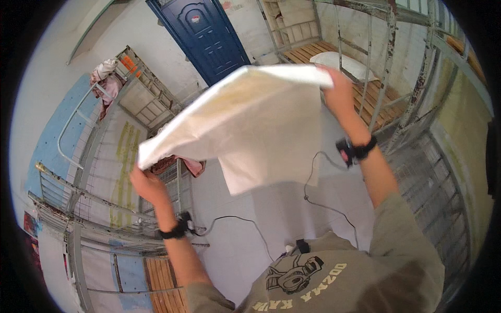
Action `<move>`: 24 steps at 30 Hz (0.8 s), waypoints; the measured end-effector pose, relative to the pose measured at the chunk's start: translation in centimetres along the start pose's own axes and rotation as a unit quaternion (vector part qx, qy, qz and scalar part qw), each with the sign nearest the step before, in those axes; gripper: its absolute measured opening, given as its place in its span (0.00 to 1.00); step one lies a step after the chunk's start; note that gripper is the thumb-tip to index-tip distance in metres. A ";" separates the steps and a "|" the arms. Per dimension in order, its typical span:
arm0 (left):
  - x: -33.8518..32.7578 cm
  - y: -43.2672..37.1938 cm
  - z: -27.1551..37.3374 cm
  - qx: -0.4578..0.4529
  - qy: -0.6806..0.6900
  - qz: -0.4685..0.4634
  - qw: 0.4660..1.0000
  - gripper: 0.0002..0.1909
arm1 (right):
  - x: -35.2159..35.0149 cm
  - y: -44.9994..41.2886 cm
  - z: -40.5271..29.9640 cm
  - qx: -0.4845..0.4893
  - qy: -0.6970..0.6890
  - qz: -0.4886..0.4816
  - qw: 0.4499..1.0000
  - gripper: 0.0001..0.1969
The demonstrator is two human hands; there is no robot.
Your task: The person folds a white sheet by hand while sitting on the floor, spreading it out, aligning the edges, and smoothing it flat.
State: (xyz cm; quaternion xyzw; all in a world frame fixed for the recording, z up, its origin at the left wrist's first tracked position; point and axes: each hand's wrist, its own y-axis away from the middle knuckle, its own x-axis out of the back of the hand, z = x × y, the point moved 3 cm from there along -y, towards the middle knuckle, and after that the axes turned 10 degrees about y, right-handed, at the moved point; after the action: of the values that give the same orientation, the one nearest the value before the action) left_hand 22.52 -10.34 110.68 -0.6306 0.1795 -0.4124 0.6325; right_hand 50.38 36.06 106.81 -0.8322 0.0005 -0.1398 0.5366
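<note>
A white cloth, perhaps a pillowcase, is stretched in the air between my raised hands. My left hand grips its lower left corner. The upper right corner is in my right hand, arm extended forward. From the taut upper edge the fabric hangs down over the floor, and its upper part looks yellowish. The fingertips of both hands are partly hidden by the cloth. Each wrist wears a black strap with a small device, the left one and the right one, with a thin cable running towards my body.
Metal bunk beds stand on both sides, the left frame and the rusty right frame. On the right bunk's wooden slats lies a white pillow. Pinkish fabric hangs on the left bunk. A blue door is ahead, beyond the tiled floor.
</note>
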 end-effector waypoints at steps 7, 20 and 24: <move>3.0 42.9 -5.4 0.068 -0.031 -0.469 0.880 0.07 | 2.4 45.9 14.3 -0.155 0.168 -0.586 0.778 0.24; 12.9 68.7 -3.8 0.235 -0.009 -0.821 0.520 0.19 | 12.2 55.7 12.2 -0.146 0.136 -0.904 0.378 0.31; -4.7 46.3 -8.1 0.137 -0.046 -0.694 0.706 0.18 | -1.7 40.2 13.9 -0.099 0.140 -0.733 0.658 0.21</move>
State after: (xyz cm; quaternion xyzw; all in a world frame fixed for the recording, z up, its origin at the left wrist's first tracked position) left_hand 27.36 -18.36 64.36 -0.5020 -0.3963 -0.7253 0.2548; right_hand 58.01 31.66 65.13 -0.5817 -0.5206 -0.6019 0.1683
